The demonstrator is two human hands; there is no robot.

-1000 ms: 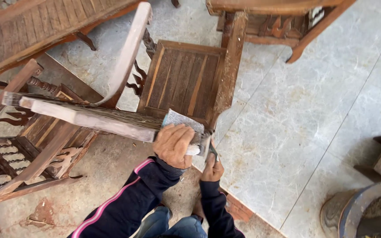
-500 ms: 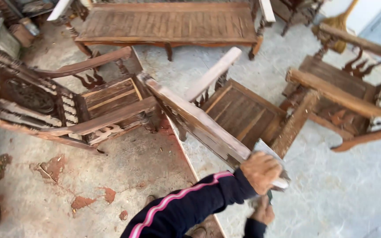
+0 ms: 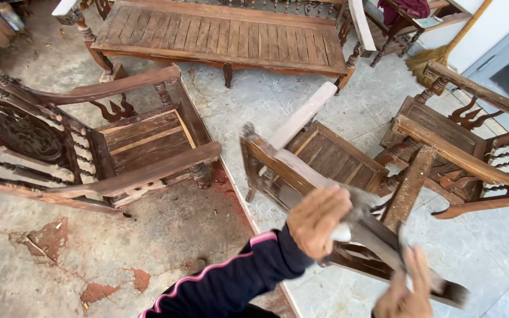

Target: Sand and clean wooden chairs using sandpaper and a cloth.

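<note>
Sanding is in hand: the left hand (image 3: pixel 318 220) presses grey sandpaper (image 3: pixel 365 207) on the tipped brown wooden chair's armrest (image 3: pixel 290 163); the right hand (image 3: pixel 405 292) lies open, steadying it

A long slatted wooden bench (image 3: pixel 219 35) is seen at twelve o'clock. A carved armchair (image 3: pixel 89 147) is laid on its side at nine o'clock, another chair (image 3: pixel 472 147) at three. A broom (image 3: pixel 437 56) is leaned at one o'clock.
</note>
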